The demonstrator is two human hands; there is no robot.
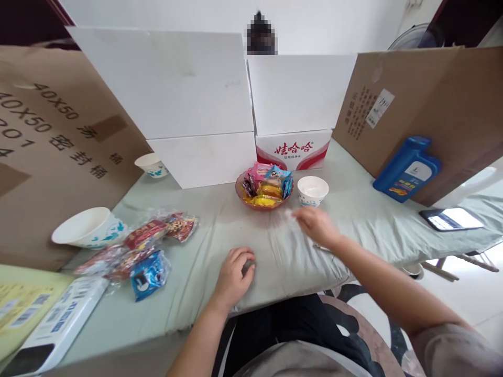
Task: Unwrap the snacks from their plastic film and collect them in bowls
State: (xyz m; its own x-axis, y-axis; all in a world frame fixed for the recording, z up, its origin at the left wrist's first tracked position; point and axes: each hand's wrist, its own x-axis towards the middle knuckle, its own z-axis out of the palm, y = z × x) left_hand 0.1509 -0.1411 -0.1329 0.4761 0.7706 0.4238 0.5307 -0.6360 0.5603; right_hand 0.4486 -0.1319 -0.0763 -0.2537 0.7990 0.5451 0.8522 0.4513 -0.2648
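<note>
Tabletop point(365, 220) carries a pale green cloth and is walled by cardboard boxes point(58, 152) left, far and right. Loose snack packets point(137, 251) lie near left, beside a large white bowl point(84, 228). Amber dish point(261, 191), filled with wrapped snacks, stands at far centre, with a small white bowl point(312, 190) just to its right. Left hand point(233, 277) rests on the cloth, fingers curled under, gripping nothing. Right hand point(316, 225) hovers near the small bowl, pinching a clear wrapper point(290, 214).
</note>
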